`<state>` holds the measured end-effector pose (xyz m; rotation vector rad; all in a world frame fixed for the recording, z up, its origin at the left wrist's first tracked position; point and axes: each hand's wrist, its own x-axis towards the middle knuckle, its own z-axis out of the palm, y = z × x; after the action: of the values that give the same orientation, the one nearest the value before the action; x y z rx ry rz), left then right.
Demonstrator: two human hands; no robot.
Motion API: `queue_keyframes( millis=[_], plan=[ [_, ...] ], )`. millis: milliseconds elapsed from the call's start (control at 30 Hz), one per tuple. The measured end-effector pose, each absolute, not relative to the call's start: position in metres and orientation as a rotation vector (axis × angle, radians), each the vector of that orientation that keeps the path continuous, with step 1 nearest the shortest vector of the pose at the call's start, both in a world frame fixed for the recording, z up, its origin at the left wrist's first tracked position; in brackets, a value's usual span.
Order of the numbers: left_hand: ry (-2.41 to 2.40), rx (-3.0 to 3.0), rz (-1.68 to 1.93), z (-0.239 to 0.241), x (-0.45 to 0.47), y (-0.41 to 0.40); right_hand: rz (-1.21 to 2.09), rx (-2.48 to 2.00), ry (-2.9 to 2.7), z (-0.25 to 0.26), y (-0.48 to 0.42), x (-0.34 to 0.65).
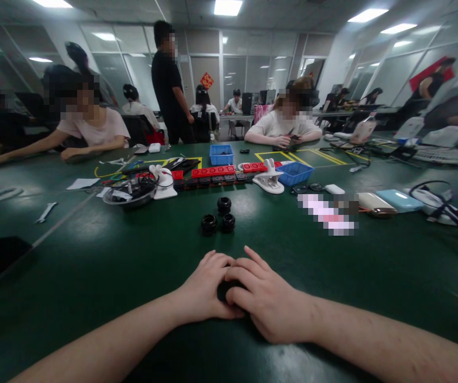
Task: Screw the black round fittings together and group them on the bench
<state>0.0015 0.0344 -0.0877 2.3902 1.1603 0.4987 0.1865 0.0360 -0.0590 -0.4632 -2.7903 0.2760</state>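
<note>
Close to me above the green table (133,260), my left hand (207,284) is curled around the left side of a dark round part (225,290). My right hand (266,298) grips the same part from the right, fingers bent over its top and one finger raised. Most of the part is covered by my fingers, so its exact kind is hidden. A short way beyond my hands stand three glossy black ring-shaped parts: a back one (224,205), a front left one (208,224) and a front right one (227,223).
Farther back lie red and black socket strips (213,172), white clamps (268,178), a blue basket (221,155) and a tilted blue basket (296,173). A bowl of cables (128,194) and a wrench (46,211) are at left. Pouches (399,200) lie right; people sit opposite.
</note>
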Motion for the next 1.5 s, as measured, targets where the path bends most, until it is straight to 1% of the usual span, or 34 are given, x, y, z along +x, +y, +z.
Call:
queue_keyframes(
  millis=[167,300,367,467,567,767,933,1200,1367,1500],
  plan=[
    [1.155,2.403,0.492,-0.089,0.0,0.034,0.301,-0.405,-2.751,-0.058,0.037,0.19],
    [1.148,2.421,0.495,-0.09,-0.001,0.034,0.177,-0.32,-2.525,-0.057,0.037,0.194],
    [1.138,2.429,0.491,-0.09,-0.001,0.034,0.131,-0.376,-2.429,-0.057,0.036,0.195],
    [1.123,2.417,0.473,-0.087,-0.001,0.033,0.156,-0.535,-2.38,-0.057,0.035,0.194],
    [1.128,2.392,0.466,-0.085,0.0,0.032,0.172,-0.669,-2.402,-0.057,0.034,0.189],
    [1.144,2.382,0.473,-0.084,0.002,0.03,0.066,-0.8,-2.54,-0.06,0.034,0.184],
    [1.156,2.378,0.477,-0.083,0.005,0.029,0.139,-0.612,-2.622,-0.059,0.035,0.188],
    [1.158,2.383,0.457,-0.082,0.004,0.03,0.407,-0.354,-2.617,-0.055,0.039,0.193],
    [1.15,2.405,0.455,-0.084,0.003,0.03,0.38,-0.221,-2.56,-0.054,0.041,0.195],
    [1.142,2.41,0.46,-0.084,0.004,0.03,0.356,-0.214,-2.55,-0.056,0.04,0.197]
  ],
)
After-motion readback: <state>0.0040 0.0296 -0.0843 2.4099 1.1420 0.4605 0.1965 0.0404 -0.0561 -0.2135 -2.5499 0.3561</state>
